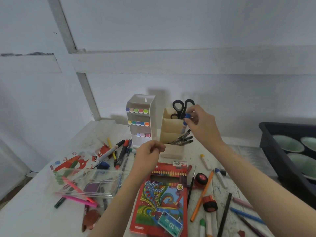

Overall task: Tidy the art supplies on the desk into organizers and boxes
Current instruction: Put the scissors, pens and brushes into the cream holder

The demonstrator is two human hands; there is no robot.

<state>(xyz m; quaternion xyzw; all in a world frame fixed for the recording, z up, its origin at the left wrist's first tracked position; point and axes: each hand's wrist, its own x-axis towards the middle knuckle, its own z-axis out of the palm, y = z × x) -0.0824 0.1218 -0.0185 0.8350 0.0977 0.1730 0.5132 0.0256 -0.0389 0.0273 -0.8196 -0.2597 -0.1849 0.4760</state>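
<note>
Nearest: red Color Pencil box point(160, 199) lying flat btw the two forearms, w/ a blue staples box point(171, 223) on its near corner. Loose pens & pencils lie scattered either side of it, incl. an orange pencil point(201, 195) to its right.

Task item = marker point(185, 123): blue cap, pale grey barrel, short. Right hand point(201, 124) holds it at the cap end, fingers point(191, 111) and thumb pinching the cap. It sits in the air just above the cream organizer point(172, 149), at that organizer's right side. Left hand point(150, 152) hovers in front of the organizer's near-left corner, fingers curled in to the palm, nothing visible in them.

Edges/room: cream organizer stands near the back of the surface point(30, 219), close to the wall. White marker rack point(142, 120) stands just beside it on the left, rows of coloured ends facing out. Black scissors point(181, 106) stand handles-up in the rear compt.; black pens point(183, 140) lean in the front one. Dark bin point(282, 151) w/ greenish bowls point(289, 144) borders the right side, well apart from the hand. Clear plastic case point(89, 183) sits at left, over pink pens. Open air above the organizer.

Marker's long axis is near-vertical, tilted slightly: cap up, other end down toward the organizer. Which compt. it's over, middle or front, can't tell.
</note>
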